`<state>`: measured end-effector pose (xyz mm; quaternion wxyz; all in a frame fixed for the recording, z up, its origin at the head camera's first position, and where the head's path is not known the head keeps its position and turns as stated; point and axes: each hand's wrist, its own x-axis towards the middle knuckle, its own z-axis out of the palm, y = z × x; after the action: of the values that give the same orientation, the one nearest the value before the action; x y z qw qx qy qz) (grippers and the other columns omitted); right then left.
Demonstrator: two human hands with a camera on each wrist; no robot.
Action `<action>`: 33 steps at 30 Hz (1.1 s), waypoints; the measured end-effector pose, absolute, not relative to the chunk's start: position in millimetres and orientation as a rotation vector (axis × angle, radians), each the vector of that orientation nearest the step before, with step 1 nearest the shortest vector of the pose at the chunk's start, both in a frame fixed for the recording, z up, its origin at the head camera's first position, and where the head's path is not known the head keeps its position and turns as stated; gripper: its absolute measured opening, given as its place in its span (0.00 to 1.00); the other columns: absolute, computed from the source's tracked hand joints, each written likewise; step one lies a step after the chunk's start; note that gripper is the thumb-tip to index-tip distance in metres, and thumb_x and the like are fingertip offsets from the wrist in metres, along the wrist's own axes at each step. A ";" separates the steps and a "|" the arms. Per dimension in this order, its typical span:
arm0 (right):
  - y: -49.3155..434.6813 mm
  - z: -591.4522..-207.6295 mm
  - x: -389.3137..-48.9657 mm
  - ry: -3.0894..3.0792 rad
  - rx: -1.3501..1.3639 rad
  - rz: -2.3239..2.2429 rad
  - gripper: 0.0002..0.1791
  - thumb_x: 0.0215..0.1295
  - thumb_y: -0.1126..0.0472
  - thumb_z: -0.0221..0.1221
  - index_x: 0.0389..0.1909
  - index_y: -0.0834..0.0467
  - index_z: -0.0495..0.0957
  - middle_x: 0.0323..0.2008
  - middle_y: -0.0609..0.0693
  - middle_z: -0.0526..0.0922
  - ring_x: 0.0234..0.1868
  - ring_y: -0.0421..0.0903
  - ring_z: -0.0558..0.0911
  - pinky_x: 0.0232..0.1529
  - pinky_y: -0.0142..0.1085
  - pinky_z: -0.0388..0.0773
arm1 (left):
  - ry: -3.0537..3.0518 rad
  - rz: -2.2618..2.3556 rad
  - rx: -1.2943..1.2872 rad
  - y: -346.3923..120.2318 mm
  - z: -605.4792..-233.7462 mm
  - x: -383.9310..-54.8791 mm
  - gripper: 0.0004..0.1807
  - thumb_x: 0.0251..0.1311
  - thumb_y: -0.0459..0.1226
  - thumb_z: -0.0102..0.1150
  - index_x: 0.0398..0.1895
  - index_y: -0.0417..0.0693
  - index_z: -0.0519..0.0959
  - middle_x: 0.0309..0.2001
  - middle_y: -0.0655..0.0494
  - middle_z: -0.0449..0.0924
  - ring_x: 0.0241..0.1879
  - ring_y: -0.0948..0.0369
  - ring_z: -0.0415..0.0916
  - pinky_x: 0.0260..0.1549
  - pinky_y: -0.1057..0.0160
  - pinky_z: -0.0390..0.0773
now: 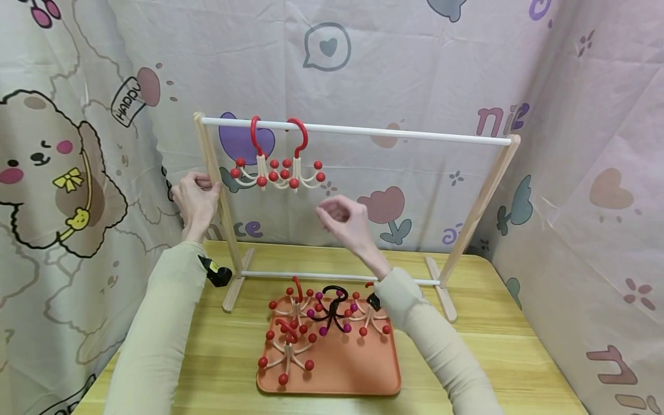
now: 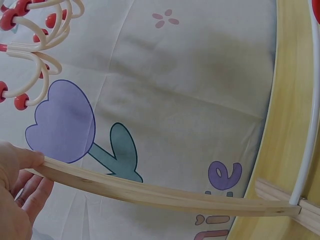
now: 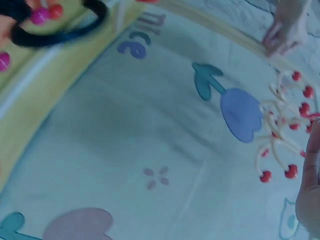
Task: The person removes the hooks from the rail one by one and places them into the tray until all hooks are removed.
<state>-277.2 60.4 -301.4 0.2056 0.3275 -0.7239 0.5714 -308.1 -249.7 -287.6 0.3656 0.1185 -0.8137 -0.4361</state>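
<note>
My left hand pinches the left wooden post of a rack between thumb and fingers; the left wrist view shows the thumb on top of the post. In mid-air, below the rack's white bar, is my right hand, fingers loosely bent and nothing visible in them. Two red-topped hook hangers hang side by side at the bar's left part: the left hanger and the right hanger. Each has cream curved arms tipped with red balls. The right hand is apart from them, to their lower right.
An orange tray lies on the wooden table before the rack. It bears a black hanger with purple and red balls and three red-topped hangers, one partly behind my right sleeve. Printed curtains surround the table.
</note>
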 end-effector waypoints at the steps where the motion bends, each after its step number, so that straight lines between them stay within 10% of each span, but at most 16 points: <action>1: 59.6 -294.4 -280.3 -2.013 0.899 1.593 0.09 0.63 0.69 0.64 0.43 0.68 0.82 0.31 0.65 0.87 0.23 0.46 0.84 0.26 0.30 0.82 | -2.092 -1.120 0.305 -249.8 -287.4 -308.0 0.15 0.63 0.36 0.64 0.49 0.36 0.81 0.47 0.35 0.84 0.58 0.44 0.66 0.66 0.49 0.58; 17: 42.8 -223.7 -320.1 -2.072 0.702 1.683 0.14 0.65 0.62 0.66 0.49 0.64 0.81 0.29 0.55 0.84 0.27 0.61 0.85 0.26 0.40 0.85 | -2.093 -1.106 0.306 -249.8 -286.2 -306.9 0.15 0.63 0.36 0.64 0.48 0.36 0.81 0.46 0.35 0.84 0.56 0.44 0.67 0.65 0.48 0.58; 26: 27.6 -210.9 -331.7 -2.120 0.669 1.609 0.15 0.65 0.60 0.66 0.50 0.63 0.82 0.35 0.60 0.87 0.21 0.43 0.82 0.25 0.32 0.80 | -2.087 -1.098 0.298 -250.9 -287.1 -309.1 0.15 0.62 0.36 0.65 0.48 0.36 0.81 0.46 0.35 0.84 0.56 0.43 0.68 0.64 0.48 0.59; 33: 17.7 -207.7 -336.9 -2.143 0.663 1.585 0.15 0.66 0.60 0.65 0.50 0.63 0.82 0.38 0.62 0.88 0.31 0.61 0.86 0.26 0.31 0.81 | -2.098 -1.103 0.308 -250.8 -287.2 -308.2 0.15 0.62 0.36 0.64 0.48 0.36 0.81 0.46 0.36 0.84 0.54 0.46 0.66 0.64 0.48 0.58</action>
<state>-336.9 17.7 -207.7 0.1961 0.2366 -0.7650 0.5660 -308.2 -250.8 -287.2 0.3669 0.1199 -0.8166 -0.4291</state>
